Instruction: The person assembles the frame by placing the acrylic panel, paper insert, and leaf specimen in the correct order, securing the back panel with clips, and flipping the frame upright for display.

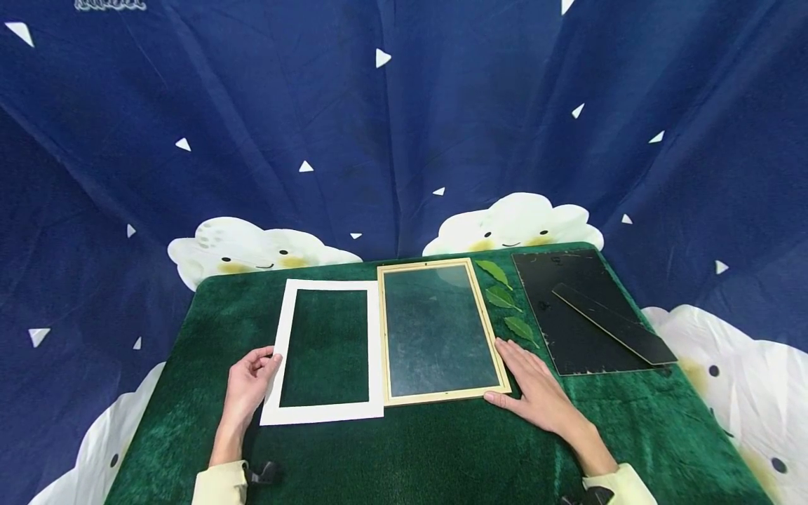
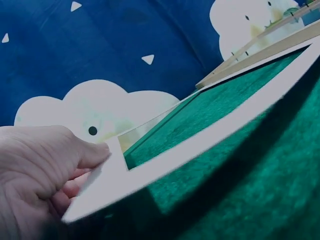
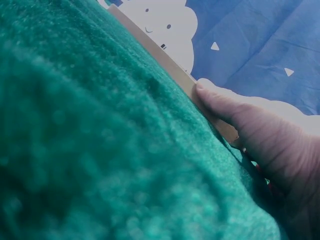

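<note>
In the head view my left hand pinches the left border of a white picture mat between thumb and fingers. The left wrist view shows the thumb on top of the mat, with that edge raised over the green cloth. The mat's right border meets a light wooden picture frame, which lies flat with a clear pane inside. My right hand rests at the frame's lower right corner, fingers straight along the right side. Its thumb touches the bottom edge of the frame.
Green leaves lie in a column right of the frame. Farther right is a black backing board with its stand leg across it. Green cloth covers the table. Behind hangs a blue curtain with clouds.
</note>
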Demonstrator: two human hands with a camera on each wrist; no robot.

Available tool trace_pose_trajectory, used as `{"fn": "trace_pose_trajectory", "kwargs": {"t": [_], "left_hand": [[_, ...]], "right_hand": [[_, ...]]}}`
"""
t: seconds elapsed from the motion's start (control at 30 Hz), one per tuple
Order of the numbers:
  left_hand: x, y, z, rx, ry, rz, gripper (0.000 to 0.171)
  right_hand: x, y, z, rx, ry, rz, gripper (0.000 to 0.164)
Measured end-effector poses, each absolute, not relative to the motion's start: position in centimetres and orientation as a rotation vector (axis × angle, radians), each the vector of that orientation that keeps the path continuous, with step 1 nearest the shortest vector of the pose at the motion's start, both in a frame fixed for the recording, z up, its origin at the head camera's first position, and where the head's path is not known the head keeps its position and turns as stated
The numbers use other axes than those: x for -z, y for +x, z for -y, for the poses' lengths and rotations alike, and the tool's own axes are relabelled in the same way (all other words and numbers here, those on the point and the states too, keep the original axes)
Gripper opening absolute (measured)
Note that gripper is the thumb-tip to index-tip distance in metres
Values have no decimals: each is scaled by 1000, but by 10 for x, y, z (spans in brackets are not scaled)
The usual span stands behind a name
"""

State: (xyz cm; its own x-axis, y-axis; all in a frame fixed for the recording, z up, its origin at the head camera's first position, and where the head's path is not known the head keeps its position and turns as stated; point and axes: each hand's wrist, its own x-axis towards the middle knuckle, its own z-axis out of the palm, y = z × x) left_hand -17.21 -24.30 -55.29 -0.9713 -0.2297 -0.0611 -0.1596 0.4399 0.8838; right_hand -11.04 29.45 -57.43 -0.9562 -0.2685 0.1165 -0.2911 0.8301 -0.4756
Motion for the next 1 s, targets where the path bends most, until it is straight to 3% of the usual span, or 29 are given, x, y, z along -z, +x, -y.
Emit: {"fn": "trace_pose_trajectory", "kwargs": {"t": [0.43, 1.0], "left_hand": [[562, -174, 234, 1622, 454, 2404, 29], [562, -172, 229, 1555, 345, 2451, 39]], "right_hand": [[576, -110, -295, -775, 453, 2962, 104], [573, -111, -294, -782, 458, 2963, 103]]}}
